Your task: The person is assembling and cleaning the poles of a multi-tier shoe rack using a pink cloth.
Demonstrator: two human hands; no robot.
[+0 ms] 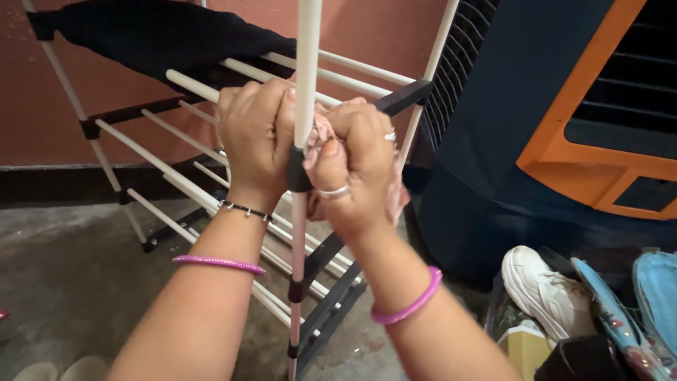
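Close before the camera, an upright white pole [307, 63] of a drying rack [211, 176]. Left hand [255, 137] closed around the pole at its black joint [298, 173]. Right hand [356, 166] clenched on a pink cloth [321, 130], pressed against the pole. Dark garment [162, 39] draped on the top rails. White shoe [546, 289] lower right beside a dark blue cooler [508, 120]; no container's contents discernible.

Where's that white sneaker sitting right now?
The white sneaker lies low on the right of the head view, at the foot of the big dark-blue and orange appliance, beside some light-blue patterned footwear.
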